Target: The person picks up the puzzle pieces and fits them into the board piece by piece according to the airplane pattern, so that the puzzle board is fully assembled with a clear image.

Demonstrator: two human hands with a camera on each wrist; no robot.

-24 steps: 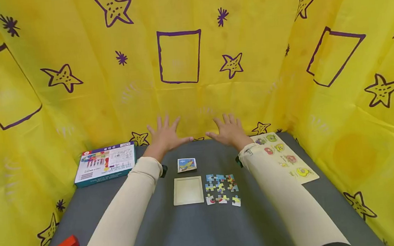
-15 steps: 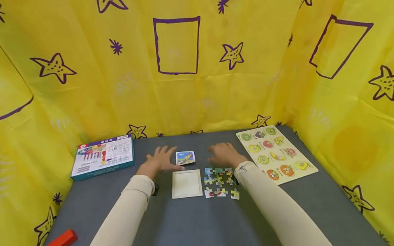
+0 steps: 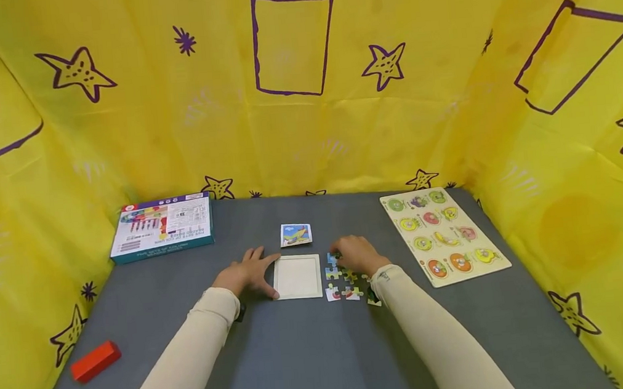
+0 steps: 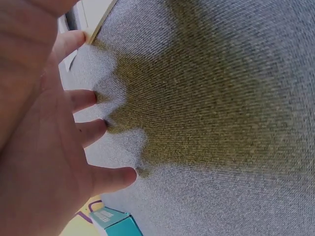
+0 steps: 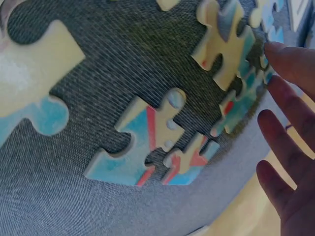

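Your left hand (image 3: pixel 246 274) touched the frame (image 3: pixel 298 277); your right hand (image 3: pixel 357 255) was over the puzzle pieces (image 3: pixel 352 293)

The grey bench (image 3: pixel 304 362) spread before you. The fruit board (image 3: pixel 443 232) lay to your right, the flat box (image 3: pixel 161 226) well to your left. Your left hand was wide, index fingertip on the frame's far-left corner, thumb at its near-left. Your right hand reached fingers down to the far pieces; whether it pinched one, I couldn't tell. The frame was square and pale cream, with a raised rim. Just beyond it lay the card (image 3: pixel 295 234), printed blue and yellow. Your pieces sat just right of the frame in loose rows, some hidden by your hand: knobbed, notched, pale yellow and light blue, some streaked red.
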